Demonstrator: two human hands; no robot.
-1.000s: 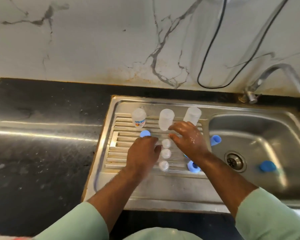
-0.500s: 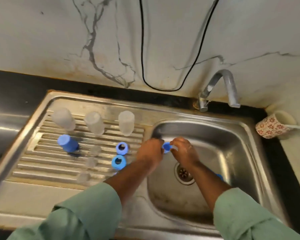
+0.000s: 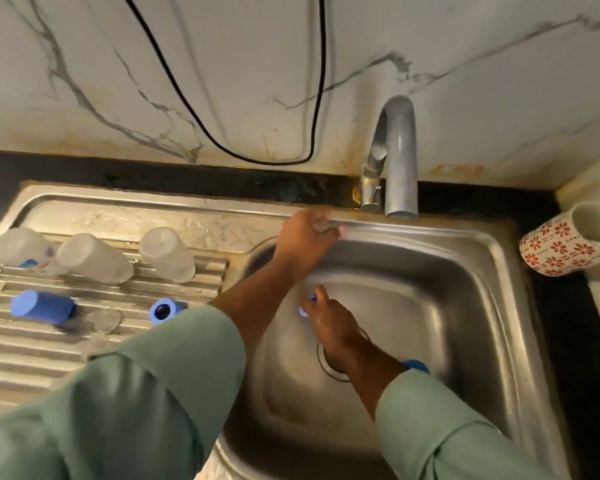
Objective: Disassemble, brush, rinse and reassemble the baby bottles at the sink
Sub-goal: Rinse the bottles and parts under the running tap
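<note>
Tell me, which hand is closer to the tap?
Left. The left hand reaches over the sink's back rim, just left of the tap. The right hand is lower in the basin, holding a blue piece.

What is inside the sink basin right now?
In the sink basin: the right hand pinching a small blue bottle part, and another blue piece beside the forearm. The drain is mostly covered by that arm.

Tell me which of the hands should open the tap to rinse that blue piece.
Left. The left hand is up at the back rim of the sink, beside the tap and apparently empty. The right hand sits lower in the basin, pinching the blue piece.
</note>
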